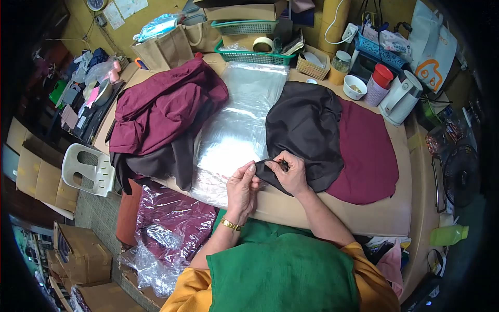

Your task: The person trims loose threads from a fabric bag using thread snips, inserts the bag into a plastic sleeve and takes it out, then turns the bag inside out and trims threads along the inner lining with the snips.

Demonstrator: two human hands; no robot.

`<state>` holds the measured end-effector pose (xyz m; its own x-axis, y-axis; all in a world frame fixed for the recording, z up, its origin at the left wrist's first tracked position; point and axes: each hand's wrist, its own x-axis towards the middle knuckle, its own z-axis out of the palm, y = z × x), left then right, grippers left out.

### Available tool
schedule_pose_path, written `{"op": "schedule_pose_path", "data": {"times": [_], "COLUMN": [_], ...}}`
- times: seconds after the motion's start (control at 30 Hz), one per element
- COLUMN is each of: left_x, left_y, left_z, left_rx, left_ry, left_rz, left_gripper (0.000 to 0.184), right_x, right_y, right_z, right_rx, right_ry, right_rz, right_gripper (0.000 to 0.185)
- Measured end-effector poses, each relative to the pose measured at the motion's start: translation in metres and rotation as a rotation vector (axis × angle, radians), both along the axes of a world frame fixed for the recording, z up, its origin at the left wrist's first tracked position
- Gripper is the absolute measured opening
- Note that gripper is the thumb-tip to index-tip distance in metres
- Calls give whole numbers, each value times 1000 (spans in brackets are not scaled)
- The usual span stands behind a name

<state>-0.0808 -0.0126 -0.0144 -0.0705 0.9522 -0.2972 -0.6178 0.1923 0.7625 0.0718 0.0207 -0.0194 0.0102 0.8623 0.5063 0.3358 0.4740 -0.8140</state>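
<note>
A black and maroon fabric piece lies spread on the table, its black part (306, 125) on the left and its maroon part (366, 156) on the right. My left hand (243, 187), with a gold watch at the wrist, pinches the black fabric's near left corner between thumb and fingers. Close beside it, my right hand (290, 173) is closed on the same black edge, a bunched bit showing by its fingers. Under and left of the fabric lies a stack of clear plastic bags (234, 125). Farther left is a heap of maroon and black garments (166, 109).
Plastic-wrapped maroon items (169, 223) sit low at the table's near left, by a white plastic chair (88, 169). Along the back stand a green basket (254, 57), a glass jar (340, 65), a bowl (355, 87) and an electric kettle (400, 99). Cardboard boxes (83, 255) are at lower left.
</note>
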Motion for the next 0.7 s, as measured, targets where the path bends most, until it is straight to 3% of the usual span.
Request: {"op": "schedule_pose_path", "data": {"times": [0.07, 0.17, 0.37, 0.43, 0.5, 0.57, 0.7], "left_x": [-7, -24, -31, -27, -26, -36, -59], "left_y": [0, -4, 1, 7, 7, 10, 8], "left_z": [7, 4, 13, -3, 10, 7, -4], "left_rx": [-144, -63, 45, 148, 127, 102, 129], "left_ry": [-183, -165, 91, 515, 445, 622, 741], "left_rz": [20, -130, -211, -241, -185, -231, -311], "left_gripper": [18, 20, 27, 21, 19, 19, 17], "right_x": [0, 3, 3, 3, 2, 3, 10], "right_y": [-1, -3, -3, -3, 0, 1, 11], "right_z": [2, 8, 2, -1, -1, -1, -13], "right_rx": [-19, -23, -163, -176, -182, -203, -295], "right_ry": [-20, -36, 32, 10, -14, 153, 231], "right_rz": [25, 102, 180, 187, 190, 139, 107], "right_gripper": [27, 24, 24, 23, 22, 22, 27]}}
